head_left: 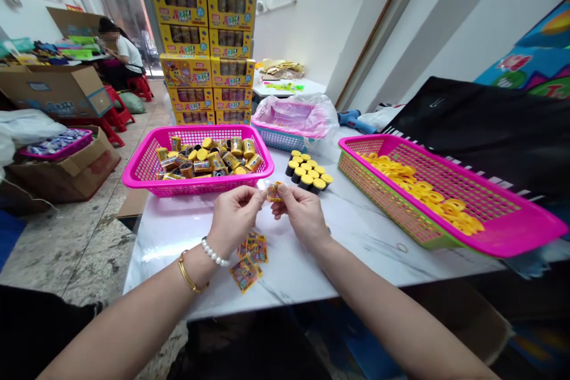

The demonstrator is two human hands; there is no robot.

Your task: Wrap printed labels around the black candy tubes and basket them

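Currently left hand [236, 219], right hand [303, 215]: fingers closed, both pinching small yellow packet [275, 192], held up clear of table [312, 273] for two-handed grip, just front of pink basket [198, 187].

Yellow packet [275, 192], green mesh basket [387, 205] (hot-pink rim [499, 247]), grey-veined white tabletop [303, 273]

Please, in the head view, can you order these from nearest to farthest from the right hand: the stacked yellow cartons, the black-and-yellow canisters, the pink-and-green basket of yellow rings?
1. The black-and-yellow canisters, just ahead of the right hand, on the table.
2. The pink-and-green basket of yellow rings, to the right.
3. The stacked yellow cartons, far ahead, beyond the table.
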